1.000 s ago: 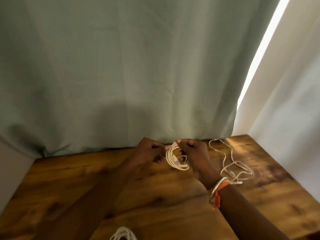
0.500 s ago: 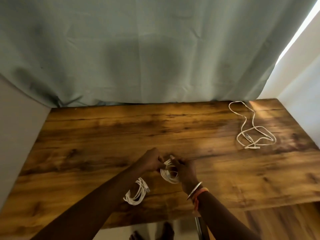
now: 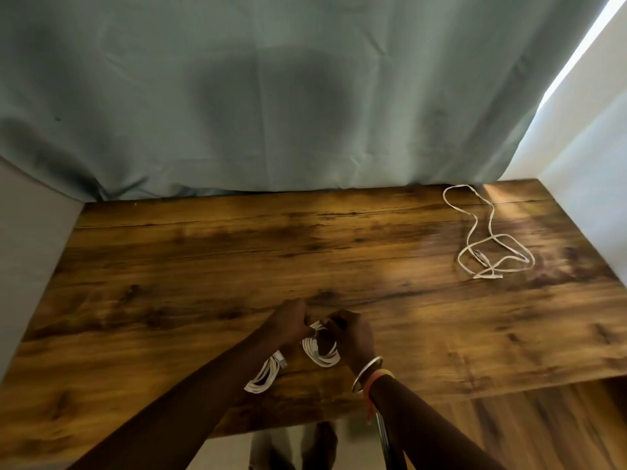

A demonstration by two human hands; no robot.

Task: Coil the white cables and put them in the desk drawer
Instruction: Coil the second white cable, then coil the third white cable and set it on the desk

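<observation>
Grey-green curtain (image 3: 271,96) cloth is hanging across the far side of the scene, and a strip of daylight is showing along its right edge beside a pale wall. Below it a dark-grained wooden desk (image 3: 169,266) is filling the middle of the view.

Near the desk's front edge, both hands are meeting over a small white cable coil (image 3: 320,352). The left hand (image 3: 288,322) is curling its fingers and pinching the top of the coil, while the right hand (image 3: 351,335) is gripping the coil's right side with its fingers bent round the loops. The lower loops are hanging below the hands; whether they are touching the wood, I cannot tell. A metal bangle (image 3: 366,373) and an orange band are sitting on the right wrist.

Just left of the held coil, a second bundled cable (image 3: 264,376) is lying on the desk, partly hidden by the left forearm. Well apart, at the far right of the desk, a loose white cable (image 3: 488,245) is lying uncoiled in open loops, with its plugs resting near its nearer end.
</observation>
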